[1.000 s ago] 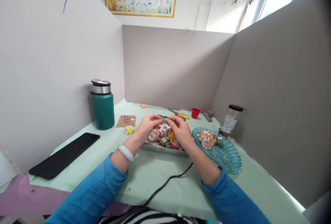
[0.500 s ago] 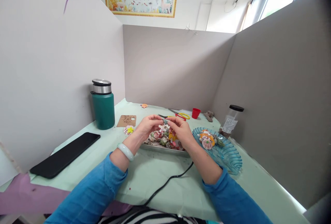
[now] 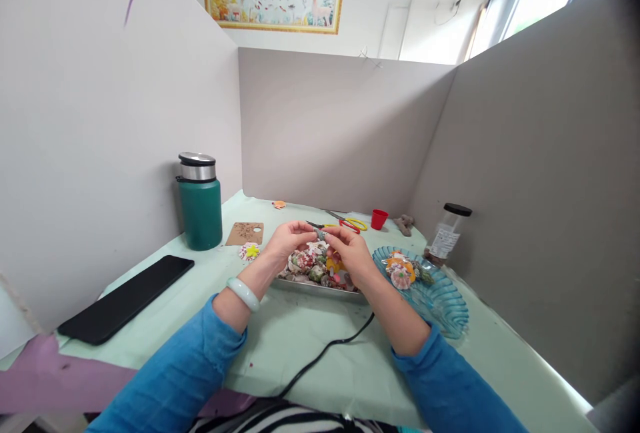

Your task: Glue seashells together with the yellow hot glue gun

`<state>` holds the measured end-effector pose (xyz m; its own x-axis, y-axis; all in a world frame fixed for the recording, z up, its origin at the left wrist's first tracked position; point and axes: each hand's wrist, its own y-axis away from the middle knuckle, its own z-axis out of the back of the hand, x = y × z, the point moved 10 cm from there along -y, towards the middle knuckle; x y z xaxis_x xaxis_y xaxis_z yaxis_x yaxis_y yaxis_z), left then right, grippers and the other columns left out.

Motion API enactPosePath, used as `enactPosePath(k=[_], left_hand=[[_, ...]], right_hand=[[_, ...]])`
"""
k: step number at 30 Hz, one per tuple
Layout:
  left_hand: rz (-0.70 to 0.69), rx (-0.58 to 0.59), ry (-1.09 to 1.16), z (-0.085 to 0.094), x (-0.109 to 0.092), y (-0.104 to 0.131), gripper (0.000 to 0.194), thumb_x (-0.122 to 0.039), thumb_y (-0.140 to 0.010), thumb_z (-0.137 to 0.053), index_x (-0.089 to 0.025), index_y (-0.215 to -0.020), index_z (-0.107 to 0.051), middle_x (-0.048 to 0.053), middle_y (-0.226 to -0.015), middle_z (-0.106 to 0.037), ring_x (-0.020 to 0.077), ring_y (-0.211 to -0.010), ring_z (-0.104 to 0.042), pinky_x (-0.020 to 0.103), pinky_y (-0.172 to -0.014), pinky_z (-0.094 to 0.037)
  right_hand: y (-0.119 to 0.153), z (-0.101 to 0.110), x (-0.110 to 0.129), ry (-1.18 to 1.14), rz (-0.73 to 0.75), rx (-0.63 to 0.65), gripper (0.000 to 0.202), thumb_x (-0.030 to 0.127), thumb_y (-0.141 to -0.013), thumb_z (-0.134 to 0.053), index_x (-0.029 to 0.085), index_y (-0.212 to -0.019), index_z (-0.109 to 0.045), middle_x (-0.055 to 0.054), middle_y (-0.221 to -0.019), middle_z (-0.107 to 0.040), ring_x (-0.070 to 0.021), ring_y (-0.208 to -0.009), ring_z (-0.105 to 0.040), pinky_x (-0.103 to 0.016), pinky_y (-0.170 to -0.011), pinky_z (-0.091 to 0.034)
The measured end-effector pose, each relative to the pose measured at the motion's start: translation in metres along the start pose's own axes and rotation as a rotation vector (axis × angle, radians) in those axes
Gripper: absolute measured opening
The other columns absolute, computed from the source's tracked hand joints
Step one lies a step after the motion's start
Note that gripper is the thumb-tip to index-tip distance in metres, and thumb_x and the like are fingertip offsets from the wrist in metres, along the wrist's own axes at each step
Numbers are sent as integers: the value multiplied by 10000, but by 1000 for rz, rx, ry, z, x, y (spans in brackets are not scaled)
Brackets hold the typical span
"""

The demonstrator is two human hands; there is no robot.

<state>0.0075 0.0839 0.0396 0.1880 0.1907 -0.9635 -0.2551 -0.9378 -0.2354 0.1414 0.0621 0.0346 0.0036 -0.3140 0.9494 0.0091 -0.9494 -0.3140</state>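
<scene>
Between the fingertips of both hands is a small grey-green piece (image 3: 320,235), perhaps a shell; its exact kind is too small to make out. My left hand (image 3: 289,241) pinches it from the left, and a pale green bangle (image 3: 243,294) circles that wrist. From the right, my right hand (image 3: 349,250) pinches the same piece. Just below the hands stands a shallow metal tray (image 3: 320,291) heaped with mixed seashells (image 3: 316,273) in red, white, green and yellow. My right hand partly hides the tray's right side.
At right, a blue scalloped plate (image 3: 447,303) holds shell pieces, beside a leaning clear jar (image 3: 447,236). Scissors (image 3: 354,224) and a red cup (image 3: 379,220) lie behind. At left are a green bottle (image 3: 201,210), a black slab (image 3: 127,298) and a brown card (image 3: 245,234). A black cable (image 3: 327,348) crosses in front.
Almost nothing differs. Both hands keep their place over the tray, and the small grey-green piece looks slightly turned between the fingertips.
</scene>
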Motion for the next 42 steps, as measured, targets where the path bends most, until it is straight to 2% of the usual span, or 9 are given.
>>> enactPosePath(k=[7,11,14,18,22,24,28,35,42], left_hand=[[-63,18,-45,-3,-7,0,274,-363,-663,-729,-126,-767,-637,38,-711,-630,98,-602,-528,229,-551,-374],[-148,-57,-107,3,-17,0,267,-342,-667,-721,-144,-811,-612,38,-740,-633,125,-650,-553,238,-588,-406],[-348,-88,-366,-1,-39,7,194,-315,-713,-677,-175,-836,-625,37,-770,-635,145,-676,-551,268,-650,-428],[-601,-60,-716,-18,-61,23,114,-253,-804,-567,-218,-861,-660,54,-898,-634,163,-727,-545,298,-755,-420],[-692,-61,-881,-24,-63,27,164,-217,-845,-502,-230,-851,-665,72,-932,-636,204,-889,-558,318,-846,-392],[-717,-66,-919,-24,-62,28,173,-216,-852,-491,-228,-854,-663,79,-935,-640,212,-909,-554,329,-864,-379],[-686,-64,-861,-22,-61,26,139,-231,-829,-522,-226,-818,-661,73,-849,-644,210,-831,-553,327,-838,-373],[-493,-99,-675,-12,-54,18,58,-212,-734,-606,-214,-733,-664,8,-655,-621,151,-604,-510,262,-624,-362],[-374,-207,-633,5,-44,9,74,-249,-724,-616,-195,-739,-665,11,-657,-651,150,-590,-551,255,-576,-385]], right_hand=[[1,-1,-6,-179,-94,15,400,409,-625,-733,167,-932,-649,44,-552,-547,-94,-493,-454,-208,-438,-303],[0,0,-8,-268,-124,11,415,397,-597,-756,166,-926,-651,26,-627,-566,-87,-507,-453,-203,-429,-302],[0,-1,-7,-306,-140,10,409,393,-580,-766,165,-899,-651,-5,-729,-602,-79,-522,-458,-197,-422,-304],[0,0,-11,-312,-166,-2,378,398,-580,-767,172,-855,-643,-5,-743,-613,-76,-515,-459,-198,-417,-300],[0,0,-14,-298,-178,-1,327,413,-609,-752,185,-812,-636,6,-742,-620,-75,-504,-467,-200,-409,-297],[0,0,-15,-271,-170,2,314,430,-628,-738,186,-796,-636,2,-745,-620,-75,-500,-469,-197,-400,-297],[1,2,-12,-184,-144,-17,328,472,-634,-722,180,-748,-624,-17,-723,-623,-88,-496,-485,-195,-386,-313],[-1,7,-4,-16,-57,-70,352,530,-694,-644,188,-771,-613,-19,-746,-644,-101,-485,-509,-209,-389,-323],[2,10,14,132,123,-110,278,462,-766,-594,199,-852,-626,5,-637,-607,-125,-503,-512,-234,-443,-359]])
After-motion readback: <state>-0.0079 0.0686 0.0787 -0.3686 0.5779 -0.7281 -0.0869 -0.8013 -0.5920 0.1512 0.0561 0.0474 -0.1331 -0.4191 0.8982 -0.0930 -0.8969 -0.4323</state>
